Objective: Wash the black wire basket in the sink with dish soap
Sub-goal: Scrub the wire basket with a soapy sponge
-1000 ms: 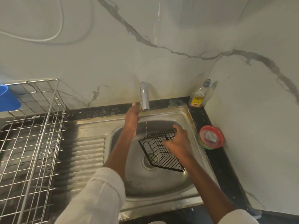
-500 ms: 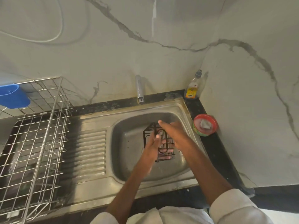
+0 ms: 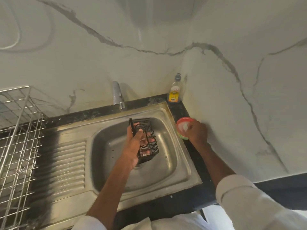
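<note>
- Over the sink point(image 3: 167, 185) bowl we hold the basket point(image 3: 146, 140) in our left hand point(image 3: 132, 146), fingers curled round its left side and reaching through the wires, thumb on the near rim; the basket hangs tilted above the drain, clear of the steel floor.
- At the worktop's point(image 3: 191, 156) right edge, against the wall, our right hand point(image 3: 196, 133) reaches into the red tub point(image 3: 181, 125). The fingers bend down onto a white lump inside; we cannot tell whether they grip it or only press on it.
- At the back right corner of the worktop stands the soap bottle point(image 3: 174, 93), upright, yellow label facing us, well apart from both hands.
- At the sink's back edge the tap point(image 3: 117, 95) points over the bowl; we see no stream from it.
- Left of the bowl lies the ribbed drainer point(image 3: 66, 163), and beyond it, at the worktop's left end, the steel rack point(image 3: 18, 146).
- White sleeves point(image 3: 249, 201) cover both our forearms near the bottom of the view.
</note>
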